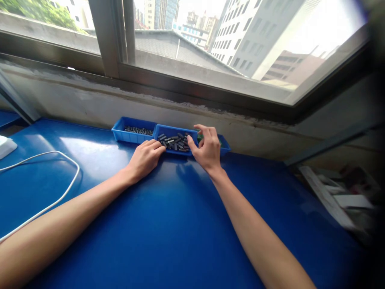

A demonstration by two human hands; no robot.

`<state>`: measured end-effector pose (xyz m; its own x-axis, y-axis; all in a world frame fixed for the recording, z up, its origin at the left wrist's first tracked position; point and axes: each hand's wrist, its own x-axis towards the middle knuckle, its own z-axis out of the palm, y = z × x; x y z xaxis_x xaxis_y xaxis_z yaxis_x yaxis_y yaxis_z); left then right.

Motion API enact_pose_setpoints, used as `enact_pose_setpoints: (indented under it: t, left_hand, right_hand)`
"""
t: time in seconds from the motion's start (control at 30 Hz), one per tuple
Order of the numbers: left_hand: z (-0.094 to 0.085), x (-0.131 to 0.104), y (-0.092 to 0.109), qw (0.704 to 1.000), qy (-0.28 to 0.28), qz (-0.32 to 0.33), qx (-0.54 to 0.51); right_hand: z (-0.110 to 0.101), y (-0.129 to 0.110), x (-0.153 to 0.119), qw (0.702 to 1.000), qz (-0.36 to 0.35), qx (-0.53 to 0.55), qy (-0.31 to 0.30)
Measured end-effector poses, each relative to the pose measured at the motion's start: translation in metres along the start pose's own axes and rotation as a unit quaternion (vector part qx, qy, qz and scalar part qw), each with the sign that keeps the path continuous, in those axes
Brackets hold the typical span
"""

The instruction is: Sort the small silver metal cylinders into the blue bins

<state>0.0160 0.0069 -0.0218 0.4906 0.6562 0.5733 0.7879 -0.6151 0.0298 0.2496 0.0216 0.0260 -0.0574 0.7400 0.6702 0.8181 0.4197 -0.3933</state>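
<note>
Three blue plastic bins stand in a row by the wall. The middle bin (173, 129) holds many small dark oblong pieces (176, 142). My left hand (146, 157) has its fingers bent together over that bin's front left corner, with the thumb hidden. At the bin's right end is my right hand (209, 147), thumb and index finger spread apart with nothing visible between them. It partly covers the right bin (225, 147), in which something green shows. In the left bin (132, 137) lie many small dark parts (138, 130).
The bins rest on a blue tabletop (168, 233). A white cable (73, 180) loops across its left side near a white object (6, 146). Behind runs a wall under a metal-framed window (180, 86). Blurred items (349, 196) lie beyond the right edge.
</note>
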Motion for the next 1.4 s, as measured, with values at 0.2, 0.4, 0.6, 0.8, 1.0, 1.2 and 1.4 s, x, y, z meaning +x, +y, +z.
enact_pose_setpoints:
  t: [0.2, 0.4, 0.6, 0.8, 1.0, 1.2, 1.4]
  left_hand:
    - [-0.002, 0.001, 0.003, 1.0, -0.007, 0.011, 0.027]
    - [-0.008, 0.0, 0.002, 0.998, -0.039, 0.018, 0.043]
    - [-0.016, 0.011, 0.025, 0.985, -0.051, 0.111, 0.117]
    - [0.006, 0.039, 0.026, 0.957, -0.016, 0.283, 0.068]
    - [0.015, 0.042, 0.014, 0.965, -0.052, 0.256, 0.012]
    - [0.003, 0.039, 0.033, 0.972, -0.018, 0.233, -0.023]
    - [-0.01, 0.037, 0.061, 0.969, -0.018, 0.223, -0.102]
  right_hand:
    - [-0.007, 0.012, 0.023, 0.987, -0.027, 0.046, -0.154]
    - [-0.004, 0.024, 0.022, 0.962, -0.015, 0.164, -0.216]
    - [-0.002, 0.03, 0.024, 0.942, -0.001, 0.218, -0.256]
    - [-0.007, 0.031, 0.024, 0.935, 0.001, 0.228, -0.271]
    - [-0.006, 0.035, 0.023, 0.936, -0.012, 0.227, -0.27]
    - [-0.003, 0.034, 0.019, 0.951, -0.034, 0.208, -0.228]
    - [0.002, 0.033, 0.012, 0.968, -0.05, 0.185, -0.165]
